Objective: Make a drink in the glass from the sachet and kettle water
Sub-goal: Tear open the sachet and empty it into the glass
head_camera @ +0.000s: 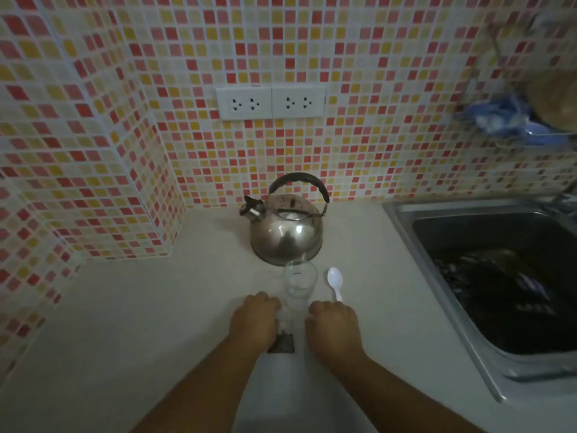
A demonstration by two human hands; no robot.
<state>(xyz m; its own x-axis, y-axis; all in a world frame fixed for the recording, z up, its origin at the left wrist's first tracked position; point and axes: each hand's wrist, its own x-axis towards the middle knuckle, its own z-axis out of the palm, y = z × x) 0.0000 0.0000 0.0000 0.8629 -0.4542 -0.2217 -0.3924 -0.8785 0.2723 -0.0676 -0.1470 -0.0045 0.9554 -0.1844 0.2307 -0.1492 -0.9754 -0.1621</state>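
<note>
A clear empty glass (300,281) stands on the white counter (156,323), just in front of a steel kettle (286,228) with a black handle. A small sachet (284,334), pale at the top and dark at the bottom, sits between my two hands, close to the glass. My left hand (254,321) has curled fingers and covers the sachet's left edge. My right hand (332,328) is curled at its right edge. The fingertips are hidden under both hands. A white plastic spoon (335,282) lies right of the glass.
A steel sink (402,226) holding dark dishes fills the right side. A tiled wall with two double sockets (271,103) rises behind the kettle, and a tiled corner block (118,214) juts out at the left. Blue items hang at the upper right (502,115).
</note>
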